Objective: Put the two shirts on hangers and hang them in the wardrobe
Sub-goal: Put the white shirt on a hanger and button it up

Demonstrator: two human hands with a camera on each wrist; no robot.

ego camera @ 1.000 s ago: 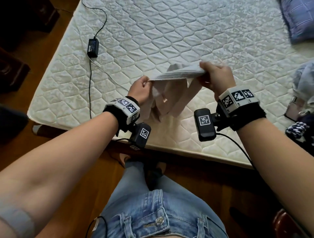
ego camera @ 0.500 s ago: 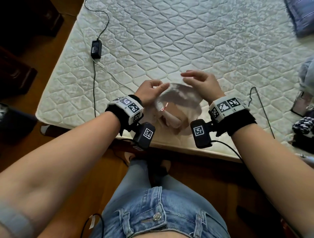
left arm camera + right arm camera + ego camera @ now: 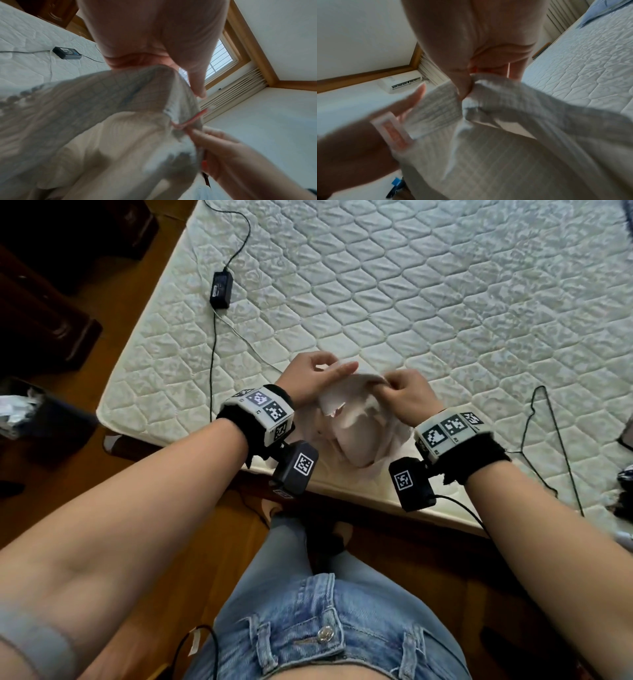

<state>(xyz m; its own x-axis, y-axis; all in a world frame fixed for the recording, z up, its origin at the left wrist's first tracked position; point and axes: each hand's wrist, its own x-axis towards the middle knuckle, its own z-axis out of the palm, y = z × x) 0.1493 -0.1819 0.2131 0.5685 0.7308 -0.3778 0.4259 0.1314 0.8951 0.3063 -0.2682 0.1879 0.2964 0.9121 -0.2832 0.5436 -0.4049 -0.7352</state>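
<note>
At mattress edge (image 3: 359, 487), hands (image 3: 356, 385) gripping shirt (image 3: 356, 433)

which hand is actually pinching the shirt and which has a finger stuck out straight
The right hand pinches the pale shirt at its top edge, fingers curled tight. The left hand differs: its index finger lies straight along the fabric.

In front of me is the bed, a bare quilted cream mattress (image 3: 428, 302). A black power adapter (image 3: 221, 289) lies on it near its left edge, its cable (image 3: 212, 364) trailing toward the near edge. A thin wire hanger (image 3: 551, 440) lies flat on the mattress to my right, near the front edge.
</note>
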